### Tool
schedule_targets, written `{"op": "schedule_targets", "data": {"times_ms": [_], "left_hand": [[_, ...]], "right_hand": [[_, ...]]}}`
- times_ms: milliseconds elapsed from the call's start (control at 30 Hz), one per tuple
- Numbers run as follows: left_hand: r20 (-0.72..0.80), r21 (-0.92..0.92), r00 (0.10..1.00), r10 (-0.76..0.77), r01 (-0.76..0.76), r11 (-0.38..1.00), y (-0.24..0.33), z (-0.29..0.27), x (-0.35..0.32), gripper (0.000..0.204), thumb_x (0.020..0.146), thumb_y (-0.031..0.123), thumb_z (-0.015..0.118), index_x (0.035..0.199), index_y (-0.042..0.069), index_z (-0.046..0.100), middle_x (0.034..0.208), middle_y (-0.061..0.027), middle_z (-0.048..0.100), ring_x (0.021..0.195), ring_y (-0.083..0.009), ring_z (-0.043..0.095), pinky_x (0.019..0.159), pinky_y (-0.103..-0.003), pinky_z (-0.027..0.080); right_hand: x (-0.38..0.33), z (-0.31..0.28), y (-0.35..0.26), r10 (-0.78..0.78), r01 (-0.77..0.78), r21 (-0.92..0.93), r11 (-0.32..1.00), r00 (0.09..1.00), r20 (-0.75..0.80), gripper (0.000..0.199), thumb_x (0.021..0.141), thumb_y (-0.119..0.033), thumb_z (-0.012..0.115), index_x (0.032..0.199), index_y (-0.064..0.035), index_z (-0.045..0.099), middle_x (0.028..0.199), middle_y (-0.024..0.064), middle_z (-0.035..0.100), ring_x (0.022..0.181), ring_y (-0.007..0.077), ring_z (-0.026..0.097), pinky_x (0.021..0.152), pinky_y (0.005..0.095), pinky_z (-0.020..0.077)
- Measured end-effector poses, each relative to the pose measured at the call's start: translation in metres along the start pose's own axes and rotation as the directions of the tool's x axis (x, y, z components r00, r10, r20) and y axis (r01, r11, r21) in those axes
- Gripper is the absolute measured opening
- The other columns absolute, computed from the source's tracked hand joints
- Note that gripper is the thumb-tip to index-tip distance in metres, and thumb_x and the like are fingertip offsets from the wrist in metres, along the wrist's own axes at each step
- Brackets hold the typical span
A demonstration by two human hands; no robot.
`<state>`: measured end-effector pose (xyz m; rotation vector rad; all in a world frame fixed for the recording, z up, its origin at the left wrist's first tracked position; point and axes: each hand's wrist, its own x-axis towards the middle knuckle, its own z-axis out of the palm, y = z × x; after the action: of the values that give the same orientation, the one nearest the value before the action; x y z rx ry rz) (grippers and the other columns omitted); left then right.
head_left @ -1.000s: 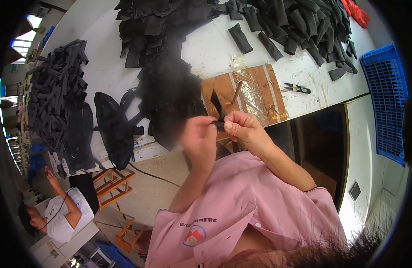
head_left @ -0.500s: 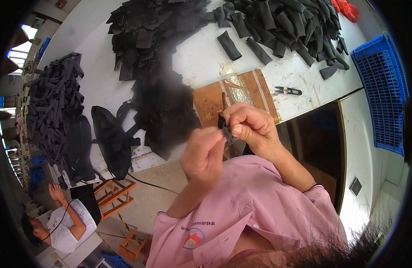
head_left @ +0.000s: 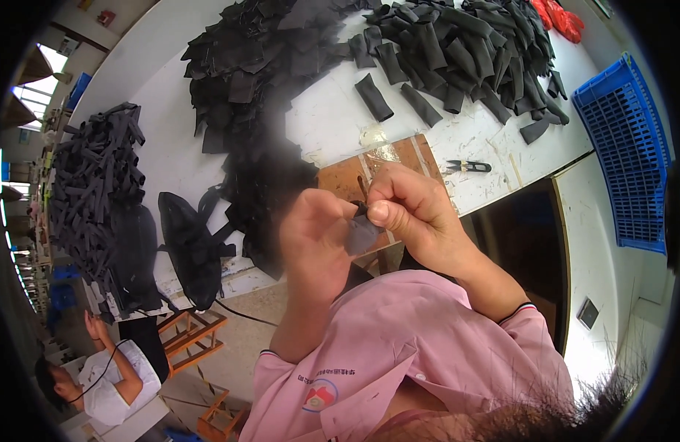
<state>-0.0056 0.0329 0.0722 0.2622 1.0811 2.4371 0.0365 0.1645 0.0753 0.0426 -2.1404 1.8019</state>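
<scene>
Above the near edge of the table, both my hands meet at a small dark grey fabric piece (head_left: 363, 236). My left hand (head_left: 314, 232) grips its left side; most of the fingers are hidden behind the palm and cloth. My right hand (head_left: 414, 221) pinches its upper edge between thumb and curled forefinger. The piece looks folded or partly turned, with a darker part at the top. Beneath my hands lies a brown board (head_left: 333, 177) with strips of clear tape across it. Black-handled thread snips (head_left: 469, 166) rest to the right of the board.
Black flat fabric pieces (head_left: 237, 66) heap up at the far left-centre, black fabric tubes (head_left: 458, 51) at the far right. Dark strips (head_left: 97, 177) and a black bag-like item (head_left: 187, 250) lie left. A blue crate (head_left: 627, 155) stands right; a person (head_left: 115, 379) sits lower left.
My left hand has moved left and slightly up, its thumb straighter. More of the grey cloth shows between my hands. The right hand keeps its pinch; the whole view has shifted slightly.
</scene>
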Motion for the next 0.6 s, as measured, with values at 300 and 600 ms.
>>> {"op": "schedule_targets", "data": {"times_ms": [300,600], "left_hand": [[0.289,-0.541,0.9,-0.327,0.435,0.719,-0.014,-0.033,0.032,0.028,0.087,0.009,0.045,0.112,-0.003,0.042,0.074,-0.0062,0.053,0.033,-0.0022,0.028,0.032,-0.018,0.021],[0.283,-0.511,0.902,-0.325,0.429,0.745,-0.019,-0.025,0.034,0.03,0.084,0.002,0.047,0.113,-0.002,0.044,0.082,-0.0101,0.059,0.036,-0.0027,0.032,0.035,-0.016,0.024]], "right_hand": [[0.034,-0.017,0.038,0.404,-0.484,0.372,0.792,0.872,0.275,0.028,0.085,-0.028,0.055,0.074,-0.0019,0.055,0.063,-0.0032,0.047,0.056,0.0039,0.037,0.048,0.0197,0.0289],[0.036,-0.012,0.071,0.343,-0.51,0.486,0.71,0.853,0.394,0.03,0.083,-0.032,0.057,0.072,-0.0037,0.055,0.058,-0.0042,0.043,0.053,0.0042,0.033,0.048,0.0188,0.027]]}}
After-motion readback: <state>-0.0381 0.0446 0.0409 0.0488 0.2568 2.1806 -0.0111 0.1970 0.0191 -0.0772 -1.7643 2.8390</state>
